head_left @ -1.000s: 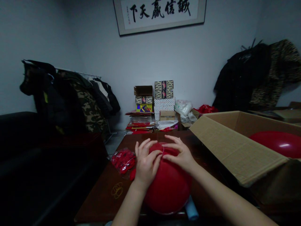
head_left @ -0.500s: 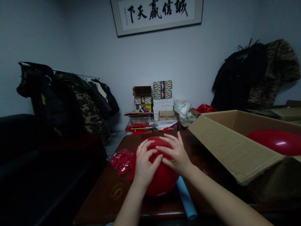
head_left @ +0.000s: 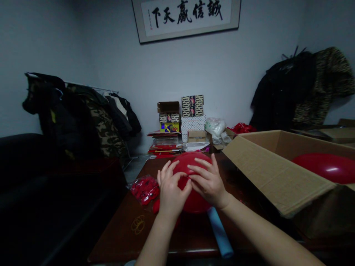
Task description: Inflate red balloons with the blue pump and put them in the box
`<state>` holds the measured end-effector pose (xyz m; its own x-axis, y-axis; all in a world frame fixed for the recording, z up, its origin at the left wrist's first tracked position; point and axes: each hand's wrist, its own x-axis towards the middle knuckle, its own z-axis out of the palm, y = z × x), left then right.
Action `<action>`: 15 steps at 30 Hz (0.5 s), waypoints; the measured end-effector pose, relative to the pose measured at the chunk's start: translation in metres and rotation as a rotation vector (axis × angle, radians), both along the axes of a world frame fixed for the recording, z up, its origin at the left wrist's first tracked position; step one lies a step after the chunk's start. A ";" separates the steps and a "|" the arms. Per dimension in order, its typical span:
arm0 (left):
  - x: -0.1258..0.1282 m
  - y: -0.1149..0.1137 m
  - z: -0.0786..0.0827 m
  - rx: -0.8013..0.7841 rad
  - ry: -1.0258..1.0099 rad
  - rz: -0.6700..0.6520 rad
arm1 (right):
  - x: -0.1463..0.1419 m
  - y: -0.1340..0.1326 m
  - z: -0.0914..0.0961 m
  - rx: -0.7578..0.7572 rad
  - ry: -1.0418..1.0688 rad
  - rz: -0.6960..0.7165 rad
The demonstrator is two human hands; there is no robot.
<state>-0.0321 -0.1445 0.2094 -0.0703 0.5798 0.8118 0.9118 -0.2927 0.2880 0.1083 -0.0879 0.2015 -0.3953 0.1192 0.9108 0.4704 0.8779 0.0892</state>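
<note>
A round, inflated red balloon [head_left: 196, 204] is held over the dark wooden table [head_left: 119, 240]. My left hand [head_left: 172, 190] is against its near left side, thumb and forefinger pinched together. My right hand [head_left: 208, 181] meets it from the right, fingertips closed at the same spot, with the other fingers spread on the balloon. The balloon's neck appears to be at this pinch, but the fingers mostly hide it. Close by on the left lies a clear plastic bag of red items [head_left: 144, 189]. A light-blue tube [head_left: 220, 232] rests below the balloon to the right.
On the right, an open cardboard box [head_left: 280, 173] holds another red balloon [head_left: 327, 166]. Thin yellow loops [head_left: 138, 224] lie on the table at left. Stacked boxes [head_left: 192, 125] stand behind the table. A dark sofa [head_left: 24, 184] is at the left.
The balloon has tilted or shifted up and away, showing less below my hands and more above. My hands stay together at the pinch, with little movement.
</note>
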 end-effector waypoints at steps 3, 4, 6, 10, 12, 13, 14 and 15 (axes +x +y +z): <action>0.001 -0.004 0.002 0.046 -0.028 0.017 | 0.002 0.000 0.003 -0.014 -0.009 -0.013; 0.001 -0.005 0.003 0.049 -0.028 0.013 | 0.003 0.000 0.004 -0.014 -0.011 -0.016; 0.001 -0.006 0.004 0.037 -0.021 -0.009 | 0.003 0.001 0.004 -0.008 -0.019 -0.011; -0.002 -0.004 0.003 0.018 -0.034 -0.056 | 0.006 0.003 0.004 0.007 -0.040 0.023; -0.004 -0.002 0.002 0.011 -0.040 -0.080 | 0.007 0.005 0.003 0.013 -0.056 0.032; -0.004 -0.001 0.001 0.007 -0.043 -0.088 | 0.008 0.005 0.003 0.016 -0.065 0.036; -0.005 0.000 0.001 0.004 -0.046 -0.095 | 0.008 0.006 0.002 0.019 -0.073 0.041; -0.005 0.000 0.000 0.002 -0.050 -0.102 | 0.009 0.007 0.002 0.022 -0.078 0.046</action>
<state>-0.0374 -0.1442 0.2098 -0.0520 0.5847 0.8096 0.8618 -0.3833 0.3322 0.1169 -0.0810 0.2031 -0.4694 0.0793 0.8794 0.4202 0.8960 0.1435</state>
